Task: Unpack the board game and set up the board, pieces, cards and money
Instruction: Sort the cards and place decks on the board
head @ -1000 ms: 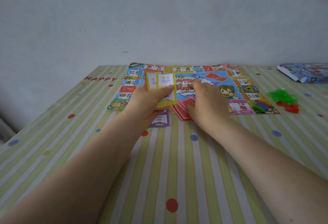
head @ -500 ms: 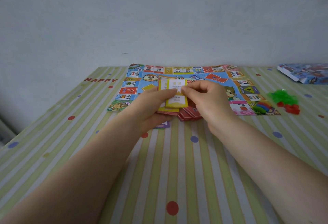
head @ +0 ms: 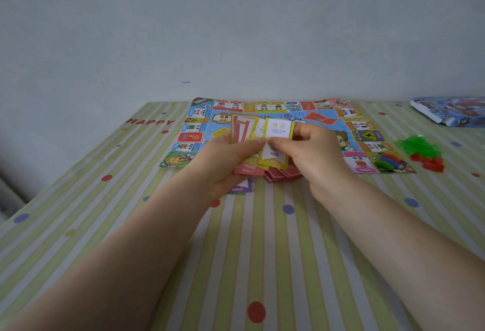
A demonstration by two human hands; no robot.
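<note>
One fan of cards (head: 245, 131) is being gripped by the left hand (head: 225, 158) over the one board (head: 325, 123). One yellow card (head: 277, 144) is being pinched by the right hand (head: 313, 152), thumb tips touching. One red card pile (head: 282, 173) is lying under the fingers.

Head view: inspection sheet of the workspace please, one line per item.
Surface: table under a striped, dotted cloth printed HAPPY.
Job's things: game board unfolded flat at the far edge; red-backed cards on its near edge; purple card on the cloth; green pieces and red pieces right of the board.
Clutter: game box far right.
Hands: left hand holds a fan of cards; right hand pinches a yellow-bordered card at the fan.
Cables: nothing seen.
Surroundings: plain wall behind.
</note>
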